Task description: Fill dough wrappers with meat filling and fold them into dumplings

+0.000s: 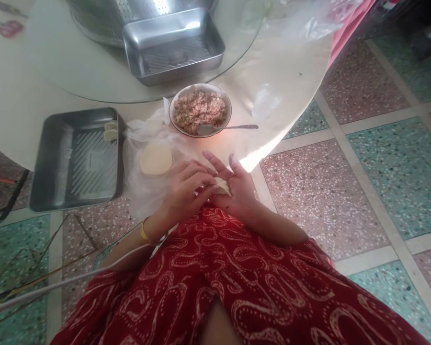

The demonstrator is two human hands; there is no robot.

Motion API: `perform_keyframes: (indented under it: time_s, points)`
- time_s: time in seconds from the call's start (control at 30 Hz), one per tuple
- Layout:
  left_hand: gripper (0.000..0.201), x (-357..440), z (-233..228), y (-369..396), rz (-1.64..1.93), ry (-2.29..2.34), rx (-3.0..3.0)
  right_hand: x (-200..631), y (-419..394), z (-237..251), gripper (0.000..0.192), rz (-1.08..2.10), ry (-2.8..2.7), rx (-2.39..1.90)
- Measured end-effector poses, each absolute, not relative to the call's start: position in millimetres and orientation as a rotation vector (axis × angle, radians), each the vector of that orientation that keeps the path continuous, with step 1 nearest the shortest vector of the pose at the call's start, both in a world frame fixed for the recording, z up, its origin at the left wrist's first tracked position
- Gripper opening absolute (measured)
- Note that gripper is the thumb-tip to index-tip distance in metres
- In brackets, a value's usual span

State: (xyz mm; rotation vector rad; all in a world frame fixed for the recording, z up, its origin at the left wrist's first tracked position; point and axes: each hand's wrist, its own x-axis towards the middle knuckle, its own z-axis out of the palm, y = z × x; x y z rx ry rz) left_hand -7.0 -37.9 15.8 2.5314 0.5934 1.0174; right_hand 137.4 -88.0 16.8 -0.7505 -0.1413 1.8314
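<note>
My left hand (pixel 187 184) and my right hand (pixel 237 187) meet just above my lap, both pinched on a pale dumpling wrapper (pixel 222 186) held between them. My left fingers fold over its edge while my right palm cups it from below. A stack of round wrappers (pixel 155 159) lies on a plastic bag (pixel 140 182) just left of my hands. Beyond the hands stands a bowl of minced filling (pixel 200 110) with a metal spoon (pixel 227 128) resting in it.
A metal tray (pixel 75 160) with two folded dumplings (pixel 110 131) sits at the table edge on the left. Another metal tray (pixel 173 45) and a steel colander (pixel 104 19) stand on a glass turntable (pixel 75 72). Cables (pixel 7 201) trail over the tiled floor (pixel 373 163).
</note>
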Motion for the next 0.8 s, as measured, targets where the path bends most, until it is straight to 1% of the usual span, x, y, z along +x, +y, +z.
perform_keyframes:
  time_s: [0.13, 0.23, 0.33, 0.37, 0.7, 0.8]
  points:
    - [0.009, -7.4, 14.2, -35.6, 1.015, 0.502, 2.570, 138.4, -86.9, 16.9, 0.053, 1.913, 0.002, -0.686]
    - [0.007, -9.9, 14.2, -36.3, 1.012, 0.532, 2.597, 138.4, -86.3, 19.1, 0.054, 1.913, 0.016, -0.670]
    - [0.016, -12.4, 15.2, -37.9, 1.048, 0.602, 2.619, 138.1, -86.9, 21.0, 0.054, 1.890, 0.018, -0.683]
    - [0.017, -12.9, 15.3, -38.2, 1.064, 0.609, 2.624, 138.2, -87.3, 21.3, 0.054, 1.886, 0.009, -0.692]
    - [0.007, -12.5, 11.1, -41.4, 1.122, 0.626, 2.737, 136.6, -88.3, 18.9, 0.054, 1.874, -0.005, -0.717]
    - [0.013, -14.9, 10.7, -44.8, 1.142, 0.704, 2.748, 135.6, -89.1, 16.5, 0.055, 1.811, -0.052, -0.706]
